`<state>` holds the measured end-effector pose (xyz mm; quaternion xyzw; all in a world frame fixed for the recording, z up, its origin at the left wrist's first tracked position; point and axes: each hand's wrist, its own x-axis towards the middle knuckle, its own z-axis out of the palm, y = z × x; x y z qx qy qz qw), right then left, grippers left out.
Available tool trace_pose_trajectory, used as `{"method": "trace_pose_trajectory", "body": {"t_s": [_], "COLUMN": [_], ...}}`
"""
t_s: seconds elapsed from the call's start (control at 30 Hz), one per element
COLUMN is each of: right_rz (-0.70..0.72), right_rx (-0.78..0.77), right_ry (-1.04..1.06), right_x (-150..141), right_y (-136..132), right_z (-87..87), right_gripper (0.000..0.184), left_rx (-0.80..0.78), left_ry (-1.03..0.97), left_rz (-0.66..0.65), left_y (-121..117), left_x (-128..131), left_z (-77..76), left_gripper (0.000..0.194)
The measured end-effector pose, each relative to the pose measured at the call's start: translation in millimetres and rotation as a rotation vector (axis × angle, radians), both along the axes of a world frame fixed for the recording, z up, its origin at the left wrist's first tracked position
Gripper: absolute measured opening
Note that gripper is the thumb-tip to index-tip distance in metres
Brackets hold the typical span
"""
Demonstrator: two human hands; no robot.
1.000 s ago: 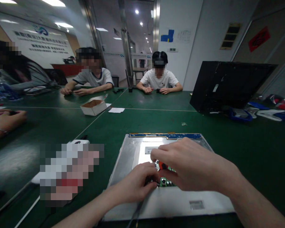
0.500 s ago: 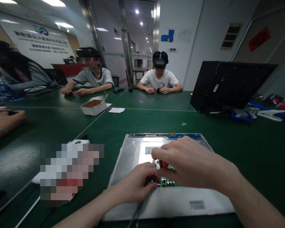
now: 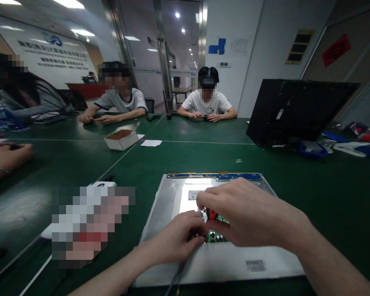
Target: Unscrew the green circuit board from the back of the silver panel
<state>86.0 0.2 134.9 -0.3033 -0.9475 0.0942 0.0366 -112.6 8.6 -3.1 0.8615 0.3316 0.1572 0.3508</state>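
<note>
Head | right hand [image 3: 243, 213]: clamped on red tool [image 3: 211, 214], seemingly, hiding board [image 3: 213, 237] | left hand [image 3: 180, 236]: grip unclear | box [image 3: 121, 142] beyond

Gap between box [image 3: 121, 142] and black casing [image 3: 302, 109]

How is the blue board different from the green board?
The blue board is a long, thin strip at the far edge of the silver panel; the green board sits nearer the middle. The blue board shows almost fully; the right hand hides part of the green board. Both are on the panel.

red-black tool [image 3: 211, 214] — over green circuit board [image 3: 216, 237]
</note>
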Motion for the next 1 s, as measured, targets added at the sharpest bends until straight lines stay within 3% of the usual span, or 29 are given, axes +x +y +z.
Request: {"method": "trace_pose_trajectory", "body": {"t_s": [0.63,1.0], "right_rz": [-0.001,0.042], "right_rx": [0.048,0.012], "right_ry": [-0.006,-0.006], "right_x": [-3,0], "right_y": [1,-1], "right_z": [-0.3,-1.6], "right_gripper": [0.005,0.004], "left_rx": [-0.002,0.0], "left_ry": [0.048,-0.067], "left_rz": [-0.002,-0.052], "left_y": [2,6], "left_x": [2,-1], "left_z": [7.0,-5.9], "left_gripper": [0.006,0.005]}}
